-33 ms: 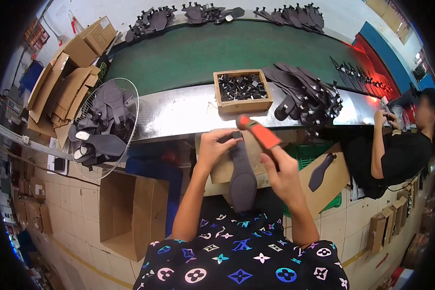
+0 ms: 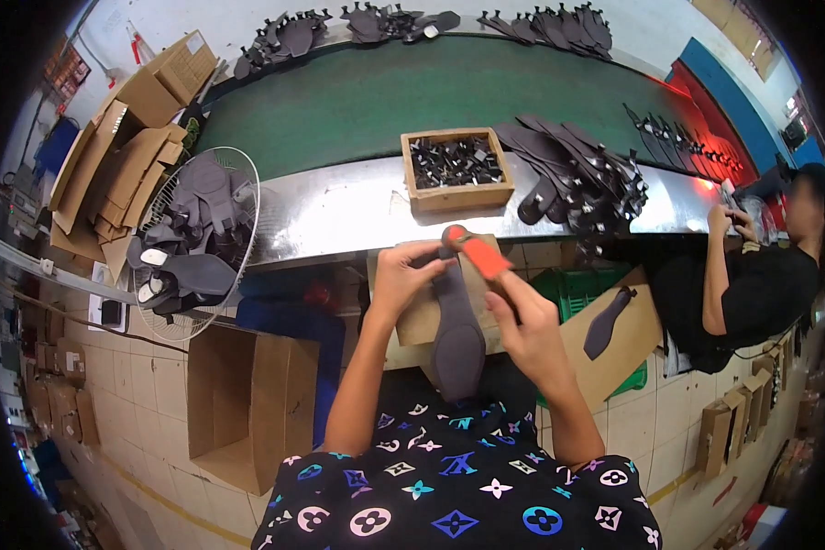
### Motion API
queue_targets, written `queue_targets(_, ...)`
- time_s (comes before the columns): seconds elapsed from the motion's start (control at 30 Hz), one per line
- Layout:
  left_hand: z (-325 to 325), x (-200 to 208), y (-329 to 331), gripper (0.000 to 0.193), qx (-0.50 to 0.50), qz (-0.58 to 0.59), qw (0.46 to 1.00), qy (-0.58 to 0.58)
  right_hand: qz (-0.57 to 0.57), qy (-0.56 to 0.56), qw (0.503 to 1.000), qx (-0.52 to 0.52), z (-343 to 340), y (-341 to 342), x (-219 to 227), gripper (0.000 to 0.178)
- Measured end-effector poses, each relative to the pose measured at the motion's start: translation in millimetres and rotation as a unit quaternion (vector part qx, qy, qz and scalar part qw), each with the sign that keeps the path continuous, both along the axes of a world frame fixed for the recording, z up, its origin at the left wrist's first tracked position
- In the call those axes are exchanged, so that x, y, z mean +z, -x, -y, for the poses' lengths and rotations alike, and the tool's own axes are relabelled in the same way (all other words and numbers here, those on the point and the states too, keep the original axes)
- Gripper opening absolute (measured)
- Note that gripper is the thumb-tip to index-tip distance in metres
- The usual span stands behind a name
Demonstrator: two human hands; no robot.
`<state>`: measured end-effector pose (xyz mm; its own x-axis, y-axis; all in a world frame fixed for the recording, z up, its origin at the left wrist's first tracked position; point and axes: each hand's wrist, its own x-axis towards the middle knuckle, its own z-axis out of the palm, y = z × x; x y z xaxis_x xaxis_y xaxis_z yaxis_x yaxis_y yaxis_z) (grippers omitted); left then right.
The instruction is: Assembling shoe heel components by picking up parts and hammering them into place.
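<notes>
A dark grey shoe sole [image 2: 458, 353] lies lengthwise on a tan board [image 2: 411, 316] in front of me, its wide end toward my body. My left hand [image 2: 400, 282] is closed, thumb and fingers pinching at the sole's narrow far end; a small dark part there is mostly hidden. Gripped in my right hand [image 2: 532, 332] is a hammer [image 2: 488, 260] with a red section, blurred by motion. Its round head is over the sole's far end, beside my left fingertips; whether they touch I cannot tell.
A wooden box [image 2: 458, 200] of small black pieces stands on the metal bench edge [image 2: 321, 215], with piled soles [image 2: 573, 174] to its right. At left are a wire basket [image 2: 257, 197] of soles and an open carton [image 2: 284, 394]. A co-worker [image 2: 752, 284] sits at right.
The hammer has swung a little left, its head now over the sole's far end by my left fingertips. My left hand stays at nearly the same place on the sole.
</notes>
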<state>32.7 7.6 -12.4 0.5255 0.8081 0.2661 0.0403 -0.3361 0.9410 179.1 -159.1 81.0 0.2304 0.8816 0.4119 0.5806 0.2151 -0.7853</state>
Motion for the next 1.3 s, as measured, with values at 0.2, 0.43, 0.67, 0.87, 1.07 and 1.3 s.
queue_targets(0.2,-2.6,7.9,2.8,0.028,-0.025,-0.01,0.998,0.05,0.019,0.001,1.0,-0.011,14.2,2.8,37.5,0.036)
queue_targets(0.43,3.8,5.4,9.2,0.125,0.01,-0.257,0.949,-0.181,0.024,0.041,0.999,0.014,-12.7,8.4,-12.5,0.037)
queue_targets(0.67,8.8,13.9,12.7,0.096,0.003,-0.262,0.943,-0.203,0.005,-0.099,0.994,-0.04,26.3,2.7,23.5,0.034)
queue_targets(0.87,11.5,7.1,10.0,0.042,-0.009,-0.25,0.945,-0.212,0.007,0.025,0.999,-0.022,10.3,-3.2,5.1,0.026)
queue_targets(1.07,57.5,43.8,28.0,0.02,-0.15,-0.043,0.987,-0.019,0.109,0.027,0.993,-0.047,-7.2,-19.7,-14.8,0.039)
queue_targets(1.3,120.0,96.1,44.5,0.021,-0.26,0.047,0.929,0.259,0.224,-0.006,0.96,0.169,-15.1,-27.1,6.3,0.029)
